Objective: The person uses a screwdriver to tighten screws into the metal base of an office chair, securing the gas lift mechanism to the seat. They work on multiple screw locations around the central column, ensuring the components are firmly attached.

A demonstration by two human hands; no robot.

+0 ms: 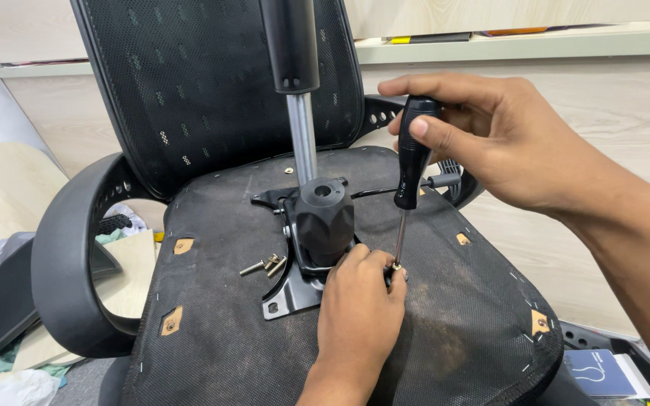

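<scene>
The left hand [359,304], at lower centre, pinches a screw [398,266] against the upturned chair seat [445,331]; the right hand [490,139], upper right, grips a black screwdriver [413,154], tip on that screw.

Screw under screwdriver [412,154] tip hidden by left hand [359,312] fingers. Gas cylinder [293,68] top cut off at upper frame edge. Right forearm cut off at right edge.

Glossy plastic screwdriver handle [413,150], metal shaft
</scene>
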